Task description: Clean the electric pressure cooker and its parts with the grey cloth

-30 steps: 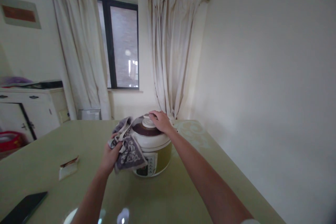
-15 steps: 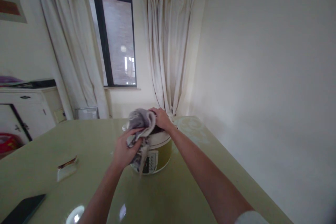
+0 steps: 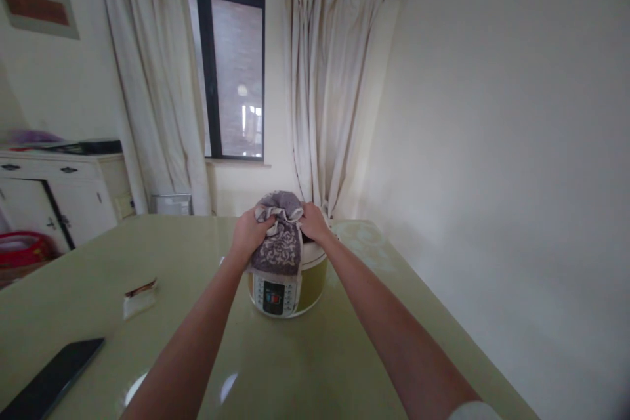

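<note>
A grey-purple towel (image 3: 279,248) with a pale swirling pattern lies bunched over the top of a rice cooker (image 3: 314,283) and hangs down its front, above the button panel. My left hand (image 3: 252,233) is closed on the towel's left side, with the thumb pressed into its folds. On the other side my right hand (image 3: 313,222) grips the towel's right edge, close to the cooker's pale lid. Part of that lid is hidden under the cloth and my hands.
The cooker stands on a glossy green table (image 3: 197,315). To the left lie a small white packet (image 3: 140,300) and a dark phone (image 3: 56,374). A white cabinet (image 3: 73,193) and a red basin (image 3: 27,249) are beyond the table. A wall (image 3: 492,144) borders the right side.
The towel has spread out and now drapes down the cooker's front. My left hand has risen beside it, while my right hand stays at its right edge. The view has shifted slightly left.
</note>
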A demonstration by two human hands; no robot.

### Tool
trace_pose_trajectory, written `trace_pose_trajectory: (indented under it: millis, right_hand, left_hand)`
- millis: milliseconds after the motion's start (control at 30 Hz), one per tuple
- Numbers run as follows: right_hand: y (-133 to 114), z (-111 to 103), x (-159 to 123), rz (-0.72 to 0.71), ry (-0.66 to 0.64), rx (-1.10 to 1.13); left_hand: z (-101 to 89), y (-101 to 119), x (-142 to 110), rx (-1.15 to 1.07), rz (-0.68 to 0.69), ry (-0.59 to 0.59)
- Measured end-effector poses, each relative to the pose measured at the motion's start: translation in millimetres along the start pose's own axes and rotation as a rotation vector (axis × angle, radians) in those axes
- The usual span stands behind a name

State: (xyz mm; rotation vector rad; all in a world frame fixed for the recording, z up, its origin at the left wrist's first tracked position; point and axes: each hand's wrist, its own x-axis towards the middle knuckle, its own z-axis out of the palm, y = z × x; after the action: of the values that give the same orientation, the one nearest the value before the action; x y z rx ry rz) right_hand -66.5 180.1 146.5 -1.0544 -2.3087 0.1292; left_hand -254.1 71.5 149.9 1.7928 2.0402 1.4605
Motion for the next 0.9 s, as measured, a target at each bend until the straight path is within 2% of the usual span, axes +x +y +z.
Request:
trace_pose_trajectory:
  millis: [100, 200, 333, 400, 500, 600, 700, 733, 800, 900]
  right_hand:
    - [-8.4, -1.6, -0.7, 0.030, 0.025, -0.018]
    - [-14.8, -5.1, -3.7, -0.003, 0.046, -0.007]
    - [-17.8, -8.7, -7.6, -0.048, 0.078, 0.012]
    - [-17.9, -8.9, -7.6, -0.045, 0.081, 0.005]
    - [-17.0, -7.2, -5.0, -0.048, 0.081, 0.022]
    - [-14.2, -5.5, -2.1, -0.063, 0.083, 0.055]
    - [-8.9, -5.8, -1.6, -0.093, 0.057, 0.113]
    - [-7.0, -6.2, -1.9, -0.103, 0.046, 0.134]
    - [-3.5, -6.8, -2.3, -0.103, 0.034, 0.155]
    - [-0.4, -6.3, -0.6, -0.061, 0.029, 0.118]
  left_hand:
    - [0.0, -3.1, 5.0, 0.071, -0.085, 0.016]
    - [0.7, -1.4, 13.0, 0.154, -0.179, 0.050]
    - [-4.4, 2.3, 11.4, 0.187, -0.221, 0.069]
    - [-9.3, 5.0, -1.5, 0.193, -0.181, 0.043]
    - [-12.5, 13.1, -36.2, 0.216, -0.045, 0.004]
    - [-4.2, 26.8, -75.7, 0.322, 0.120, 0.040]
    - [10.0, 41.2, -99.0, 0.374, 0.331, 0.013]
    - [13.8, 44.8, -100.8, 0.364, 0.374, -0.003]
    - [17.7, 48.9, -95.3, 0.311, 0.375, -0.018]
    - [14.9, 48.8, -71.9, 0.195, 0.236, -0.027]
